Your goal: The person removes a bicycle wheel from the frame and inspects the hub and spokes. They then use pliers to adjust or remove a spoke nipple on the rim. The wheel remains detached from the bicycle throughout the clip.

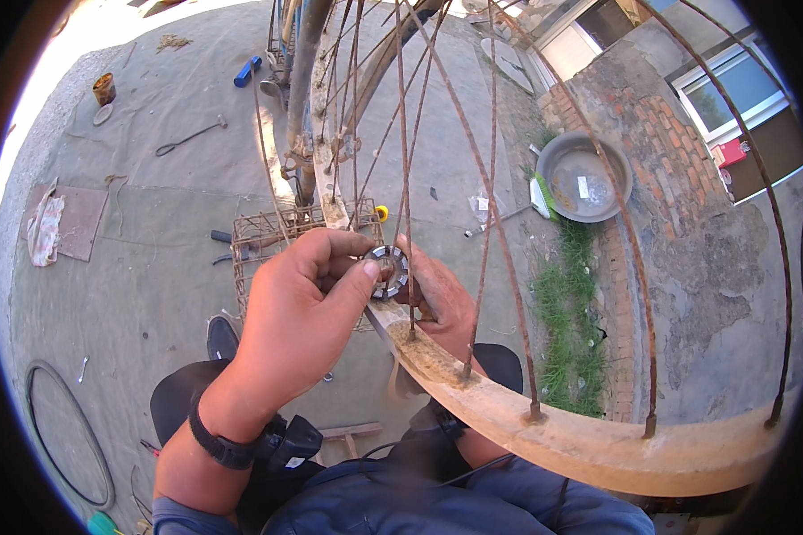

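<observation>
A round, notched metal spoke wrench sits around a rusty spoke, just above the bicycle wheel rim. My left hand pinches it between thumb and fingers from the left. Against its right side rests my right hand, reaching from beyond the rim. The right fingertips are partly hidden, so their grip is unclear. The pale rim is worn and stained with rust. It curves from the bicycle frame toward the lower right, with several rusty spokes rising from it.
A rusty wire basket is beyond my hands. On the left ground lie a tyre, a small wrench, a hammer and a rag. A metal basin and a green-white brush are right, near grass.
</observation>
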